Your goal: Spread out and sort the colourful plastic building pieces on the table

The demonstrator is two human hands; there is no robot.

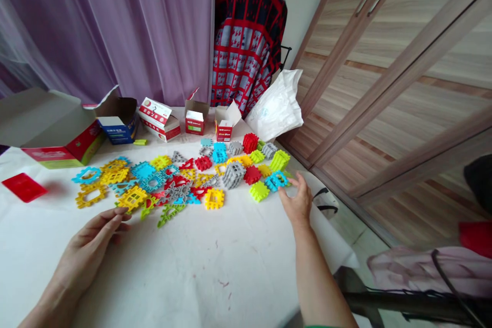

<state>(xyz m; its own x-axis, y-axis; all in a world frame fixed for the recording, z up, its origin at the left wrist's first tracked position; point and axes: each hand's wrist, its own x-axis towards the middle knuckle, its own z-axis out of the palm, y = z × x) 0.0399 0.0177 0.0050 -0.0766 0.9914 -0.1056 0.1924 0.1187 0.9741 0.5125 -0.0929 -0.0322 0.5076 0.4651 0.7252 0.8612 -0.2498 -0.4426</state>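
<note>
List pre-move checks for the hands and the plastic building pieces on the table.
1. Left hand free: ok, open, nothing visibly held.
2. Right hand free: ok, fingers spread, nothing visibly held.
3. Right hand off the blue block: cannot tell, fingertips are right beside it.
4. Flat pieces separated: not ok, they overlap in the middle of the spread.
5. Red plate apart from the spread: ok, it lies alone to the left.
6. Cardboard boxes apart from the pieces: ok, they stand behind them.
</note>
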